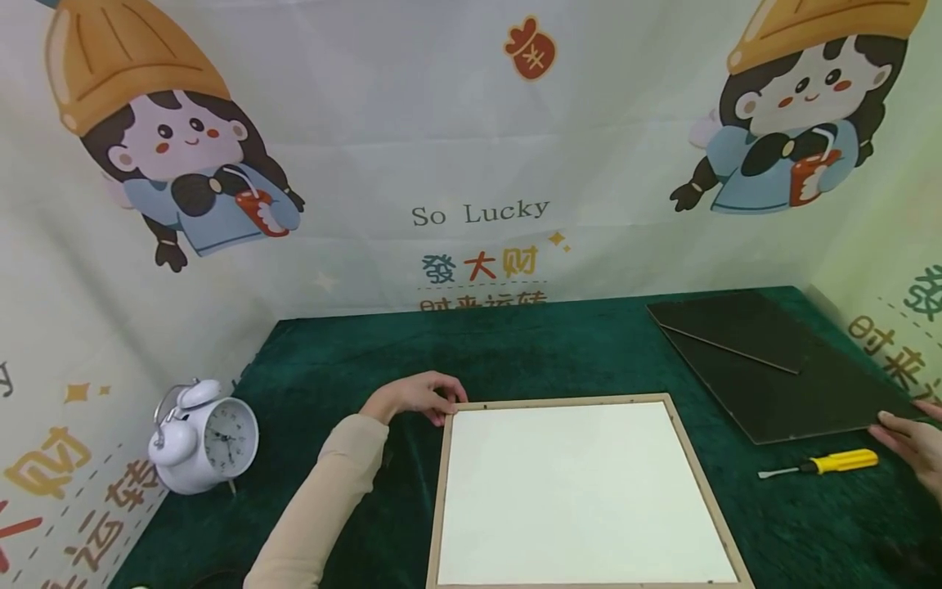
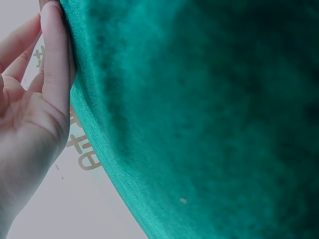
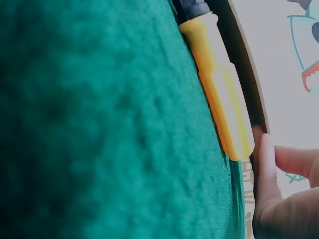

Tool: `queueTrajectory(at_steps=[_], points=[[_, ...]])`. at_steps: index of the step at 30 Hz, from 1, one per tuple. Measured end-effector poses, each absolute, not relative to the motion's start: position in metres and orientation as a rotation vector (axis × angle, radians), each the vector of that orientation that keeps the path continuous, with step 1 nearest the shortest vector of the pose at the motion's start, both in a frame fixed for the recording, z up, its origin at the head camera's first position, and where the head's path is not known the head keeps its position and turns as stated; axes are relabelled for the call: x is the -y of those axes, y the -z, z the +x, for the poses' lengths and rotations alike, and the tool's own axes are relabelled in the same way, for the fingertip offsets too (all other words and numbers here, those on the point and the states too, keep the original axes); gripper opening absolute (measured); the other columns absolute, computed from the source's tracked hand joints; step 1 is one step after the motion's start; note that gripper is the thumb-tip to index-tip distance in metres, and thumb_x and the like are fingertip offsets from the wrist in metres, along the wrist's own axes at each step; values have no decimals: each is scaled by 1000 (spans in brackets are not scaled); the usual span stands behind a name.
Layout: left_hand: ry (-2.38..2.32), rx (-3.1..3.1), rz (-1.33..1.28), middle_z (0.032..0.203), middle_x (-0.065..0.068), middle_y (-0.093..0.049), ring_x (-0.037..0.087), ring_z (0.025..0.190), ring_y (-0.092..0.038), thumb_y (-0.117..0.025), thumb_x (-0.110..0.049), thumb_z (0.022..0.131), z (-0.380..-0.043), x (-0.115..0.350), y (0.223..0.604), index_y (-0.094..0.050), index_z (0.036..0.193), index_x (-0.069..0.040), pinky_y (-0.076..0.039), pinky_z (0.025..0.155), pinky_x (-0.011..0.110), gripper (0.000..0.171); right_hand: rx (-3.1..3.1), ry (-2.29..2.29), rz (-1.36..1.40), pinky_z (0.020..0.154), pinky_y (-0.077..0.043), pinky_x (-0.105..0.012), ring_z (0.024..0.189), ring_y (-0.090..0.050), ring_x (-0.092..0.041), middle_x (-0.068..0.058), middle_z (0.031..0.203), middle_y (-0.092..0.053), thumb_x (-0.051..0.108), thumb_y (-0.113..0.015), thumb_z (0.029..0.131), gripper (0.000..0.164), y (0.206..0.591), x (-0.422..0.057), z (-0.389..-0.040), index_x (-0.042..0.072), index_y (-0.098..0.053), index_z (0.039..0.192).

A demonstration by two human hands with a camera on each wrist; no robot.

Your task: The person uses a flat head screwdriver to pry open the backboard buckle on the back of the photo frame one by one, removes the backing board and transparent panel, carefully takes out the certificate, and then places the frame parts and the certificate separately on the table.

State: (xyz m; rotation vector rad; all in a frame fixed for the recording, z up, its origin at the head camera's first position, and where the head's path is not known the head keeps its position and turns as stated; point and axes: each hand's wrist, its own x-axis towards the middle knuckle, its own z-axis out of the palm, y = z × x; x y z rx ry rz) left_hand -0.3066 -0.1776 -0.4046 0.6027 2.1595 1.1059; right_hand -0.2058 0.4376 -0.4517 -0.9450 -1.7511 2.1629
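A light wooden picture frame (image 1: 708, 486) with a white panel inside lies low in the head view. My left hand (image 1: 423, 397) pinches its upper left corner; in the left wrist view, the thumb and fingers of that hand (image 2: 47, 94) meet at a small brown bit of the frame (image 2: 44, 4). At the right, a black backing board (image 1: 743, 372) with a hinged stand strip lies flat or nearly so. Its near right corner is held between the thumb and fingers of my right hand (image 1: 912, 442), partly cut off by the view's edge.
A yellow-handled screwdriver (image 1: 845, 460) lies just in front of the board, close to my right hand. On the left stands a white twin-bell alarm clock (image 1: 209, 438). Green cloth (image 1: 471, 348) covers the table, and a printed curtain (image 1: 353, 164) hangs behind and at both sides.
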Motion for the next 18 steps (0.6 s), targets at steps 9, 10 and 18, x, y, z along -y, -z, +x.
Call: queueTrajectory(at_steps=[9, 10, 18], points=[[-1118, -2058, 726, 85, 8, -53, 17, 65, -55, -57, -17, 86, -313, 184, 409, -60, 95, -7, -50, 63, 32, 13, 2036, -1848, -1158, 49, -44, -13, 38, -38, 8, -9, 117, -43, 14, -38, 93, 61, 453, -440, -216, 8, 0, 141], [-1117, -2058, 722, 85, 9, -53, 17, 64, -55, -57, -16, 86, -313, 184, 408, -60, 95, -6, -50, 63, 32, 13, 2066, -1810, -1167, 49, -43, -13, 38, -38, 8, -12, 120, -42, 14, -37, 94, 59, 454, -440, -217, 6, -1, 140], [-1091, -2149, 595, 84, 11, -53, 17, 62, -51, -54, -4, 87, -305, 177, 403, -57, 97, 3, -50, 62, 32, 13, 2351, -1470, -1053, 93, -27, -51, 113, -29, -48, -34, 134, -12, 11, -31, 96, 50, 460, -440, -215, -12, -8, 134]])
